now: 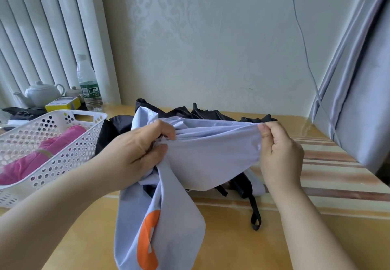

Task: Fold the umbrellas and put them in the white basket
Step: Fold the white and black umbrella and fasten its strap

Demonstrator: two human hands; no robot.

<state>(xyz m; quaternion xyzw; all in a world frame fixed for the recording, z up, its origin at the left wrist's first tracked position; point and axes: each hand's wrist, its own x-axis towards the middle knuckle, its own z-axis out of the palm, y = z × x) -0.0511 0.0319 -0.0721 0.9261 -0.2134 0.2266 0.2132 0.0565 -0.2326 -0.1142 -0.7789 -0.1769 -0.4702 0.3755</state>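
My left hand [145, 147] grips bunched lilac umbrella [211, 160] | right hand [278, 151] pinches canopy edge | long axis nine-to-three | white basket [52, 126] at nine, nearer left hand

An umbrella [202, 155] sits mid-table [232, 238]. The basket [63, 134] is at nine o'clock, a folded umbrella [48, 153] inside. Bottle [88, 83] and teapot [42, 94] stand at ten o'clock.
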